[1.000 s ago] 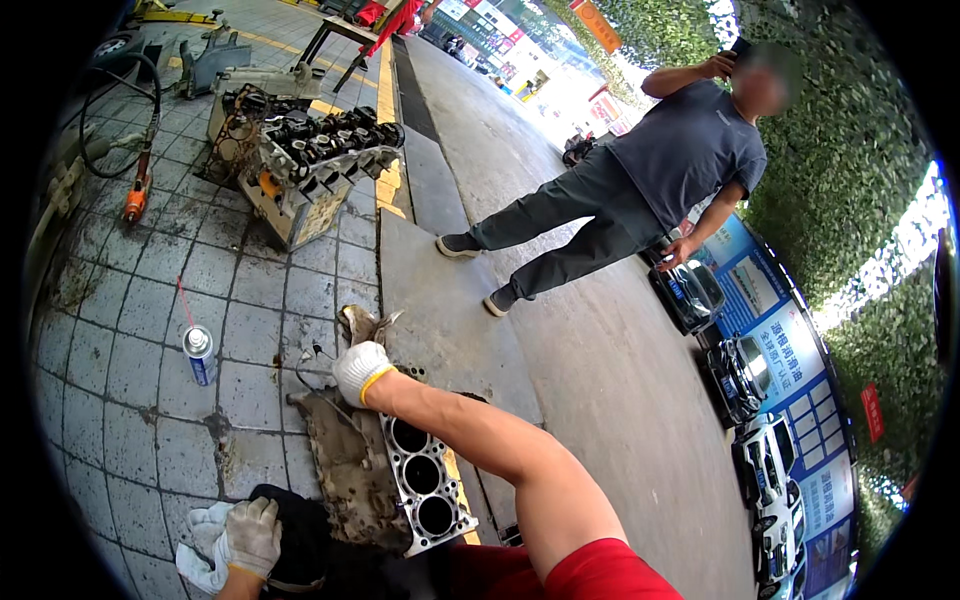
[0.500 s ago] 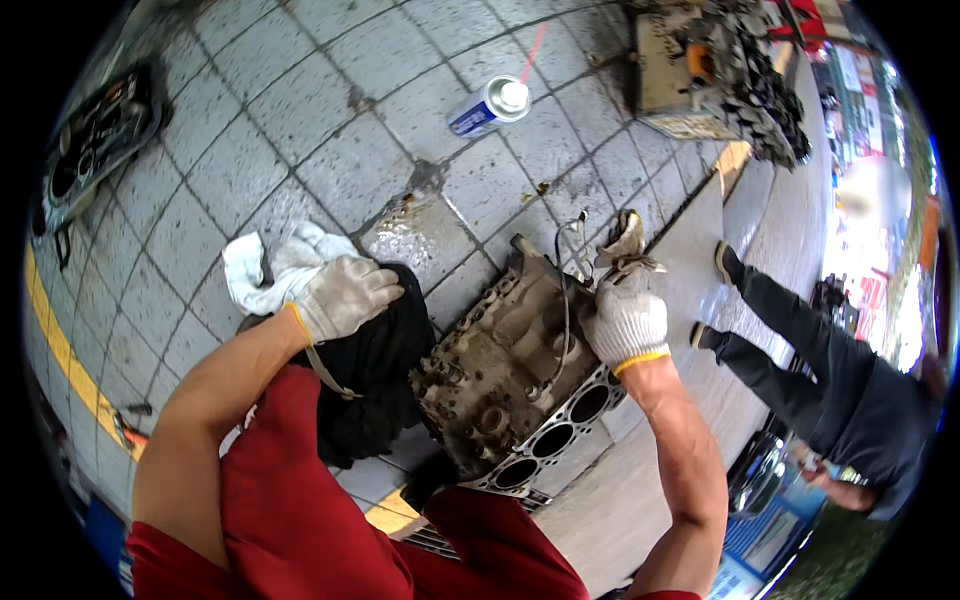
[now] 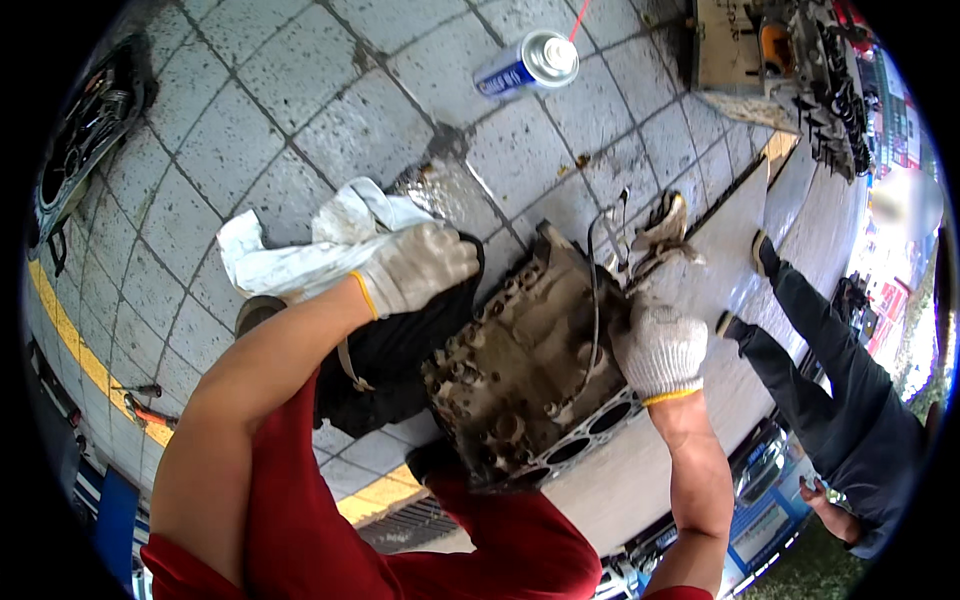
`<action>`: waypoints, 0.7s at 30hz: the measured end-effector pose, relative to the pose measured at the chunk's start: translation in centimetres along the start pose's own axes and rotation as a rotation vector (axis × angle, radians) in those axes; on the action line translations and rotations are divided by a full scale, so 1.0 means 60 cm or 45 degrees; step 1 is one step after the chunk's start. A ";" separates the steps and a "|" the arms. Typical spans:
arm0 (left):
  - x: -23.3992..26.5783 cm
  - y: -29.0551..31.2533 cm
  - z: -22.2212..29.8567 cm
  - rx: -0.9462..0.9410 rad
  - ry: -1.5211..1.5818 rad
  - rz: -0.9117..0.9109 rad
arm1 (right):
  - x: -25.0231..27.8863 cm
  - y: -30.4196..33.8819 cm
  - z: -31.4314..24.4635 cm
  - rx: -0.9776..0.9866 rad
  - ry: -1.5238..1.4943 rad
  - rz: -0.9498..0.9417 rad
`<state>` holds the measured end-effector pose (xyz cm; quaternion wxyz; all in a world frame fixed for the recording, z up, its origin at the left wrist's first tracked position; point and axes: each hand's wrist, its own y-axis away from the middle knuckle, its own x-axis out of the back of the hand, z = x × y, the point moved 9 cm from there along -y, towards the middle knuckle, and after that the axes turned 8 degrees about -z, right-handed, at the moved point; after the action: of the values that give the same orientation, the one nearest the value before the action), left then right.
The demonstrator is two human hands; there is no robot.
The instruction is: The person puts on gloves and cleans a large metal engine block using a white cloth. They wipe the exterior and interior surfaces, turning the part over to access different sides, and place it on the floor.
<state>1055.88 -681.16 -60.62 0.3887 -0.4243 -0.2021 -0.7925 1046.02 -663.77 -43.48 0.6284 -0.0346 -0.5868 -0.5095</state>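
Note:
An engine block (image 3: 520,360) lies on its side on the tiled floor in front of me, its cylinder bores (image 3: 610,417) toward the lower right. My right hand (image 3: 660,350), in a white knit glove, is closed at the block's right edge; its fingertips are mostly hidden. A brown-stained crumpled rag (image 3: 660,238) lies just beyond it. A thin dark cable (image 3: 596,310) runs across the block. To the left, my gloved left hand (image 3: 420,268) rests with fingers stretched out over a black fabric bundle (image 3: 400,345). White cloth (image 3: 300,250) lies beside that hand.
A blue and white spray can (image 3: 530,65) with a red straw stands at the far middle. Another engine part (image 3: 740,60) sits at the far right. A dark metal cover (image 3: 90,130) lies far left, with an orange-handled tool (image 3: 148,412) nearer. A person (image 3: 850,400) stands at right.
My left hand has moved right and away across the black bundle. The block's bores show narrower. My right hand stays at the block's edge, while the whole view has shifted.

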 end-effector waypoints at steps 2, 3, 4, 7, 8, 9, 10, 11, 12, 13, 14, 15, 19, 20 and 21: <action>0.029 0.001 0.003 -0.005 0.032 0.201 | 0.027 -0.001 -0.005 0.070 0.012 0.056; 0.024 -0.003 0.003 0.020 0.039 0.126 | 0.047 0.000 0.000 0.071 -0.015 0.075; 0.016 -0.007 0.004 0.041 0.041 0.020 | 0.055 0.002 0.021 -0.027 -0.212 -0.026; 0.034 -0.005 0.013 0.176 0.127 -0.028 | 0.114 0.050 0.091 -0.266 -0.689 0.076; 0.040 -0.002 0.021 0.246 0.150 -0.079 | 0.118 0.078 0.122 -0.376 -0.905 0.142; 0.052 0.004 0.033 0.327 0.164 -0.099 | 0.110 0.109 0.150 -0.479 -1.027 0.167; 0.061 0.013 0.047 0.455 0.190 -0.173 | 0.087 0.145 0.178 -0.612 -1.148 0.155; 0.077 0.026 0.065 0.590 0.246 -0.189 | 0.059 0.183 0.202 -0.728 -1.191 0.118; 0.116 0.040 0.089 0.687 0.245 -0.014 | 0.031 0.222 0.221 -0.812 -1.214 0.108; 0.140 0.056 0.116 0.755 0.362 0.071 | -0.003 0.258 0.233 -0.870 -1.210 0.008; 0.160 0.075 0.143 0.822 0.478 0.152 | -0.029 0.293 0.241 -0.897 -1.189 -0.045; 0.155 0.099 0.164 0.949 0.659 0.082 | -0.066 0.326 0.240 -0.944 -1.333 -0.182; 0.075 0.219 0.268 1.435 1.464 -0.133 | -0.130 0.424 0.223 -1.324 -2.130 -0.306; 0.055 0.253 0.292 1.587 1.622 -0.055 | -0.144 0.439 0.209 -1.506 -2.300 -0.410; 0.038 0.279 0.317 1.672 1.705 -0.016 | -0.143 0.431 0.208 -1.521 -2.376 -0.368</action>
<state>1078.07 -680.11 -48.29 0.5816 0.4257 -0.3454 -0.6011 1056.65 -638.26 -31.90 -0.2412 -0.6314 -0.4879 -0.5523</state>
